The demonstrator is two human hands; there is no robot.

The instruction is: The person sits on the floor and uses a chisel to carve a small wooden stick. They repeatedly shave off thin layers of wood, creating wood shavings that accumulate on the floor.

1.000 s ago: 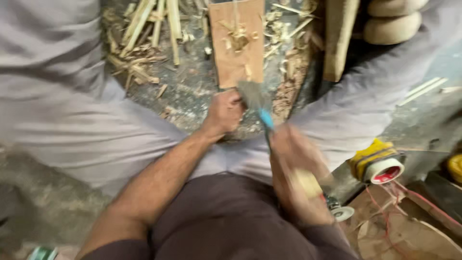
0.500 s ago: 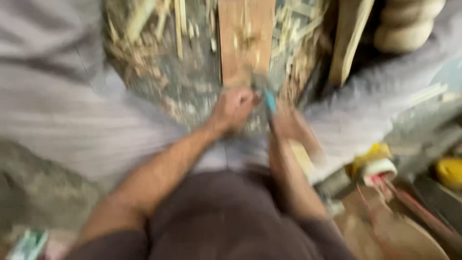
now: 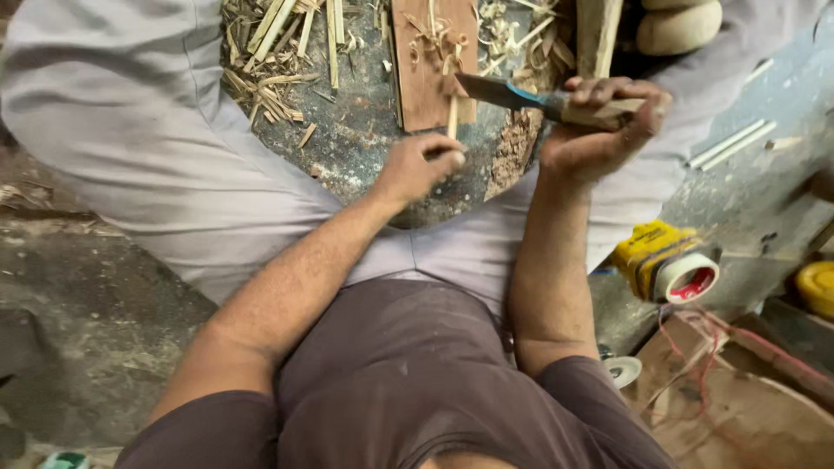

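Head view: left hand (image 3: 421,165) pinches thin stick (image 3: 452,113); right hand (image 3: 599,130) grips knife (image 3: 508,94) beside it.

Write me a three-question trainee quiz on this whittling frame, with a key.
1. True or false: the right hand holds the knife by its wooden handle.
2. What does the left hand hold? A) a roll of tape B) a thin wooden stick C) a hammer
3. Fill in: the stick's upper end rests against a small wooden ____.

Key: 1 true; 2 B; 3 board. The blade points toward the stick; wood shavings lie around, and the yellow tape roll sits untouched at the right.
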